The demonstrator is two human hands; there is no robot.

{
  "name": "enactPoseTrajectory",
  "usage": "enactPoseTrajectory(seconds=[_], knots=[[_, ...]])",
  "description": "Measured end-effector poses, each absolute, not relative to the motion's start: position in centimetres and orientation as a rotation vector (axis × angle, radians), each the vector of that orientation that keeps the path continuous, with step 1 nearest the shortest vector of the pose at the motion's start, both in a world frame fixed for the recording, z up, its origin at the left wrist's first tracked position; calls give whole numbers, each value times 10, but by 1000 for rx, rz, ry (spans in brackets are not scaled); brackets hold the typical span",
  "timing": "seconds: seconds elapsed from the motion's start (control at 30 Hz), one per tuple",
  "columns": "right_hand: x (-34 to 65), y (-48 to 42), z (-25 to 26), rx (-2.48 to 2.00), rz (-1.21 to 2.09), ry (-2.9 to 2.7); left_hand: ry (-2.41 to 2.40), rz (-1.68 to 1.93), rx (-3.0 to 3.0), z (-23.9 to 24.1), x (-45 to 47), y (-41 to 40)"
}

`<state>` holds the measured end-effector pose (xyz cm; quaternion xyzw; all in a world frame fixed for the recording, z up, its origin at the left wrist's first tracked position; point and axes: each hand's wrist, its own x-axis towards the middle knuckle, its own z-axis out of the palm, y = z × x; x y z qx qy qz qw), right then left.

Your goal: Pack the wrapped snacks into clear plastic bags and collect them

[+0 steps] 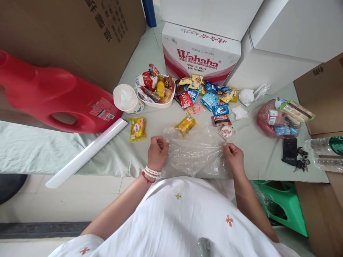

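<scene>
There, grips pinching opposite sides, left hand [158, 153] and right hand [234, 156] held a crinkled clear plastic bag [197, 154] at the near side of the pale-green cloth-covered tabletop [128, 157], a spreading-out step seemingly needing even tension next.

The left edge crops the red jug [72, 91], the right edge 2 bottles [320, 146].

Glossy, crinkled clear plastic bag [197, 155].
</scene>
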<state>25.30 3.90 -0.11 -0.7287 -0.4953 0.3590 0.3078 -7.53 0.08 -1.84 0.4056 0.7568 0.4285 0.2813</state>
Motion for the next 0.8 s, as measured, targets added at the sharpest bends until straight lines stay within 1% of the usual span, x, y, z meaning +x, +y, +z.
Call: enactPoseTrajectory(seconds=[0.07,0.13,0.17,0.23,0.3,0.4,0.47,0.53,0.6,0.63,0.67,0.73,0.8], knots=[[253,40,1,-1955,923,-1362,2241,1247,1344,-18,-73,-5],[250,41,3,-1968,902,-1393,2251,1301,1670,-16,-67,-11],[249,40,4,-1972,898,-1404,2143,1253,1864,-16,-63,-13],[247,39,4,-1983,899,-1413,1795,1019,2194,-16,-58,-13],[251,36,1,-2012,886,-1413,1499,759,2333,-19,-57,-11],[270,32,-1,-2101,861,-1488,1380,607,2315,-25,-69,-9],[286,35,6,-2140,832,-1692,1435,674,2231,-27,-78,-12],[297,46,23,-2103,615,-1949,1583,829,2068,-24,-79,-16],[292,67,46,-1947,263,-2119,1745,920,1849,-18,-68,-17],[283,81,57,-1830,121,-2172,1807,908,1757,-14,-58,-16],[268,96,67,-1692,60,-2241,1848,847,1697,-10,-46,-13],[226,126,79,-1390,83,-2458,1902,682,1708,-4,-20,-6],[175,151,77,-1097,150,-2714,1884,559,1793,-2,2,1]])
